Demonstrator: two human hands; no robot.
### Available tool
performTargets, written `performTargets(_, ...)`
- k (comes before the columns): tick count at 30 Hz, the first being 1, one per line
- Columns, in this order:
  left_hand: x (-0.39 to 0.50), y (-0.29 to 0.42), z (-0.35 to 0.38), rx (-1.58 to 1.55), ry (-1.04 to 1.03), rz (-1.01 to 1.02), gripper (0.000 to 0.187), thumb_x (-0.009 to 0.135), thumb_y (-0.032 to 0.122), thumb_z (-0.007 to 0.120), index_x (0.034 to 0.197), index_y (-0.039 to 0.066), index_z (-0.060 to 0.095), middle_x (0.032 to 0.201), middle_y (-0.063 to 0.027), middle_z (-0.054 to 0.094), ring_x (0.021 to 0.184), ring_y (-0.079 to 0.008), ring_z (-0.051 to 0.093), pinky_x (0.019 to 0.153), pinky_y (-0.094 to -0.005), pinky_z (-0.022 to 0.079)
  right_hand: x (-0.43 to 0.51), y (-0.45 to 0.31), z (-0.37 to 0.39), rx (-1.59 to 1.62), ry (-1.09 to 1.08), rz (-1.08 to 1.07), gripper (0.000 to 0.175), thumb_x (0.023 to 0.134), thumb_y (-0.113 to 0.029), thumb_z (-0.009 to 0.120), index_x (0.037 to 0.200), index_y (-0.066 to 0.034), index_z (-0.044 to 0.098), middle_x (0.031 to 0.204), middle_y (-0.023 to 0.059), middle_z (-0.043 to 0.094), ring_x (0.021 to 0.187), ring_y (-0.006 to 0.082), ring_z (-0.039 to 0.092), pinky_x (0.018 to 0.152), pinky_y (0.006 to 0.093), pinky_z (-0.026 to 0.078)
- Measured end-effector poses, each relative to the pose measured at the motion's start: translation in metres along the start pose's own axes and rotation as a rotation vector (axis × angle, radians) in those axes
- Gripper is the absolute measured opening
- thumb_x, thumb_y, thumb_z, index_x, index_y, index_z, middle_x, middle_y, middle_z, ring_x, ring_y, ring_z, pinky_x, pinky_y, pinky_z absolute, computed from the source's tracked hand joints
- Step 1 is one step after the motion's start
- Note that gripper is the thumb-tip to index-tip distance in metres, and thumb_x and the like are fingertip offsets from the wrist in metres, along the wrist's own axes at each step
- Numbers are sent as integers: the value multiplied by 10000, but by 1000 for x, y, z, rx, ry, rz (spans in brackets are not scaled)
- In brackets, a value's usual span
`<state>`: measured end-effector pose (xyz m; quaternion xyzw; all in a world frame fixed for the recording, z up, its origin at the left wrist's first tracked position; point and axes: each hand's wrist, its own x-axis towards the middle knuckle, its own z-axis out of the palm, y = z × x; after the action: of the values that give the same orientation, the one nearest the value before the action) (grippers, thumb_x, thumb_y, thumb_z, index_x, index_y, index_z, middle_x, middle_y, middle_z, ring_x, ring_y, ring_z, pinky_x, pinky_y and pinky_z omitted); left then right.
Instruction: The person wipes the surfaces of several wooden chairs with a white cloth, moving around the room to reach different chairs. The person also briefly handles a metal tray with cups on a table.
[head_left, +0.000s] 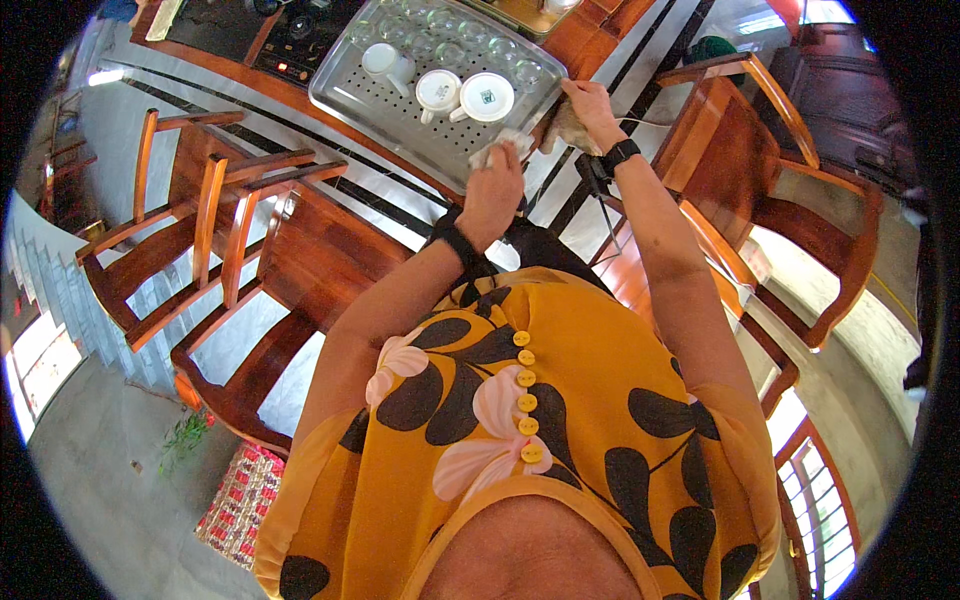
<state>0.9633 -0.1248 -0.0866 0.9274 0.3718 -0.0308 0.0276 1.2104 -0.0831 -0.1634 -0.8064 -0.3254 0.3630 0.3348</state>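
Observation:
A perforated metal tray (360, 105) lies in front of me on a wooden table. Three white mugs stand upside down on it: one mug (486, 96) nearest me, a second mug (437, 91) beside it, and a third mug (386, 64) farther left. Several clear glasses (450, 54) fill the far side. My left hand (491, 191) holds a crumpled white cloth (517, 141) against the tray's near edge. With its fingertips, my right hand (594, 109) grips the tray's rim at the right corner. Below that hand is a greyish-brown, cloth-like thing (570, 131), partly hidden.
Wooden chairs stand at left (322, 232) and right (705, 135). A black cooktop (300, 45) with a red light lies beyond the tray to the left. A thin black stand (596, 176) is below my right wrist. A patterned mat (240, 502) lies on the floor.

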Motion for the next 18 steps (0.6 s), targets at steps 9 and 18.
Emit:
performTargets(9, -51, -94, -16, -378, -127, 131, 336, 818, 116, 648, 1150, 165, 638, 1167, -33, 653, 805, -287, 709, 636, -398, 582, 6, 10, 5, 91, -21, 62, 455, 921, -427, 647, 996, 12, 740, 897, 219, 728, 862, 329, 700, 791, 408, 521)
performTargets(18, 7, -276, -8, 114, 34, -281, 397, 850, 35, 574, 1172, 236, 691, 1208, -28, 652, 809, -291, 728, 672, -405, 603, 6, 11, 2, 22, 2, -1, 457, 927, -429, 665, 1007, 14, 744, 846, 155, 709, 815, 254, 661, 758, 373, 511)
